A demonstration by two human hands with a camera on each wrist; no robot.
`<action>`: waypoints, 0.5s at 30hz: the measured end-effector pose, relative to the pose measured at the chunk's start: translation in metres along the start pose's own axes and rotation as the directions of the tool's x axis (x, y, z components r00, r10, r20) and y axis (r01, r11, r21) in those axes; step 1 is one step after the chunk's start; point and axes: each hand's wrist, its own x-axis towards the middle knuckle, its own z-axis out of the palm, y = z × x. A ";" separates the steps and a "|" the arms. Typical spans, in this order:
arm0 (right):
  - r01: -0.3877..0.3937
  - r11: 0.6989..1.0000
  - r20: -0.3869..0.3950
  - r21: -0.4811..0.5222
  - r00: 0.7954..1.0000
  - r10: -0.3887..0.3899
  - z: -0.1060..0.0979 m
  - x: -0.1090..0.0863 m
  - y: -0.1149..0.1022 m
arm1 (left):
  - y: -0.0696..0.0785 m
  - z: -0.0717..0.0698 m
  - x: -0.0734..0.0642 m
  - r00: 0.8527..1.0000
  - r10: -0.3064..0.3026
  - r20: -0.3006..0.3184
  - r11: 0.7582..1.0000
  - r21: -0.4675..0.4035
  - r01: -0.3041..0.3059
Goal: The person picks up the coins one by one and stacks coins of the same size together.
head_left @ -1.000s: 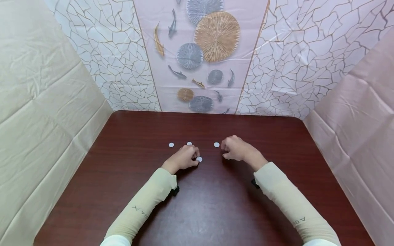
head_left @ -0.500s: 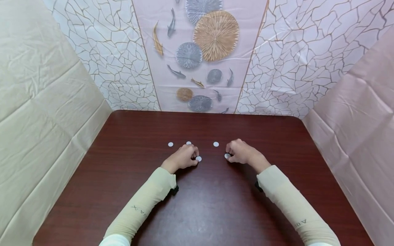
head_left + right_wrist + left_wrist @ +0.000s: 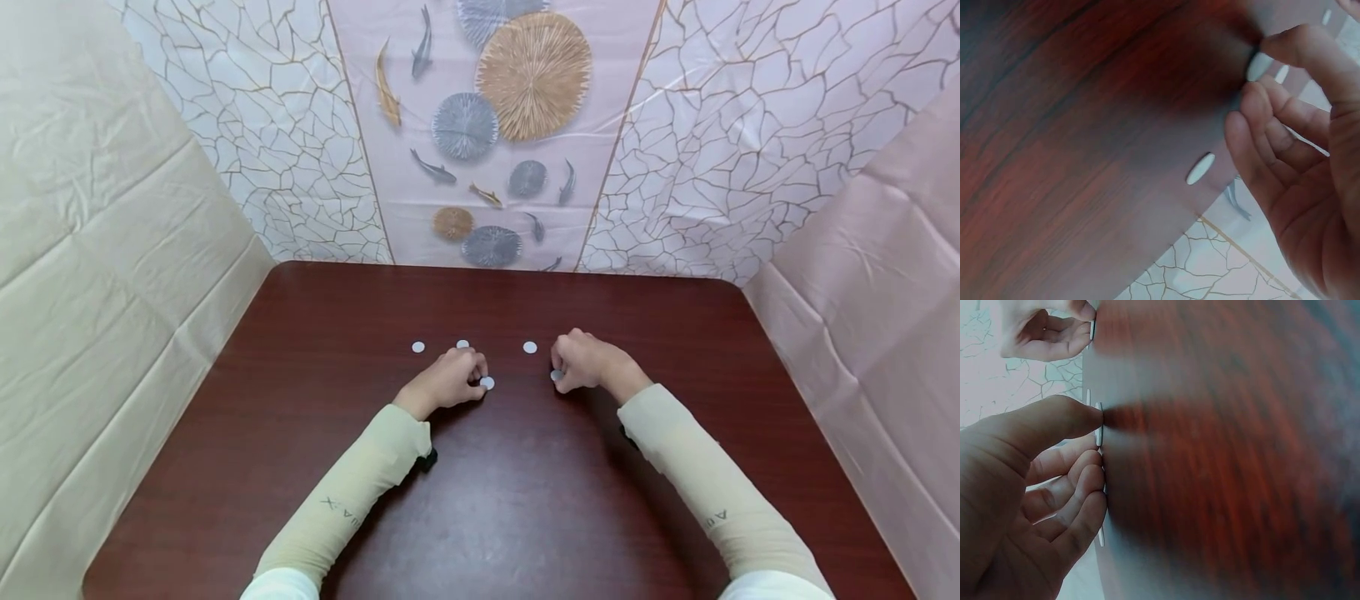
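My left hand (image 3: 447, 379) is low over the table, left of the middle. Its thumb and fingertips pinch a small flat white disc (image 3: 487, 383) by the edges, at the tabletop; the left wrist view shows the same disc (image 3: 1099, 425) edge-on. To the right, my right hand (image 3: 594, 364) has another white disc (image 3: 557, 376) between thumb and fingertips, partly covered by them. Between and beyond the hands lies a third disc (image 3: 530, 347). Behind the left hand's knuckles a disc (image 3: 462, 343) is partly hidden, and one more disc (image 3: 418, 347) lies farther left.
The dark red-brown wooden table (image 3: 480, 517) has rounded far corners. A patterned cloth (image 3: 675, 167) with fish and round motifs hangs behind its far edge. Pale cloth walls (image 3: 112, 292) stand along both sides. Each wrist carries a small black device (image 3: 427, 459).
My right hand has shifted slightly right, away from the nearby disc, and the disc in its fingers has come into view. The left hand stays in place. The head view has tilted slightly.
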 end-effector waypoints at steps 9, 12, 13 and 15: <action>0.040 0.995 -0.032 -0.087 0.999 -0.043 0.005 0.003 0.002 | 0.003 -0.003 0.002 1.000 0.001 0.007 1.000 0.026 -0.001; 0.065 0.995 -0.037 -0.076 0.997 -0.068 0.006 0.004 0.002 | 0.002 -0.004 0.001 1.000 -0.013 0.013 1.000 0.021 0.013; 0.071 0.995 -0.037 -0.071 0.997 -0.074 0.006 0.004 0.003 | 0.002 -0.004 0.000 1.000 -0.016 0.014 1.000 0.016 0.016; 0.080 0.995 -0.045 -0.064 0.996 -0.083 0.007 0.005 0.003 | 0.002 -0.004 0.000 1.000 -0.018 0.013 1.000 0.010 0.018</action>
